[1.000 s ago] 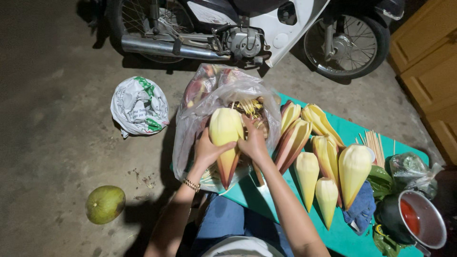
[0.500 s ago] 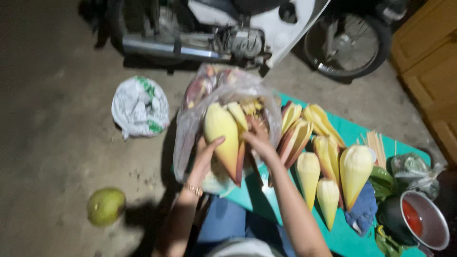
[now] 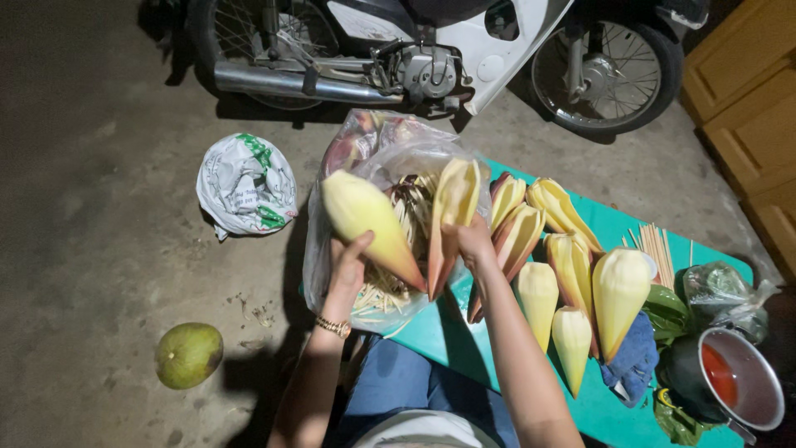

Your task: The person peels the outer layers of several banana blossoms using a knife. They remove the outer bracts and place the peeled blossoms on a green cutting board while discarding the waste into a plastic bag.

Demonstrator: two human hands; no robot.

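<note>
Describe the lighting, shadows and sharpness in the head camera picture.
Head view: a light from near the camera brightens the pale yellow banana blossom heart in the left hand and the peeled bract in the right hand; the picture darkens towards the corners; the arms cast a shadow on the concrete floor; the clear plastic bag shows glare; the focus is sharp.

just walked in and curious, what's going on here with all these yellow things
A person is working over a clear plastic bag on the ground. The left hand holds a pale yellow banana blossom; the right hand holds a peeled bract. More blossoms lie in a row on a green board, with skewers and a pot at its end. A motorbike stands behind.
</note>
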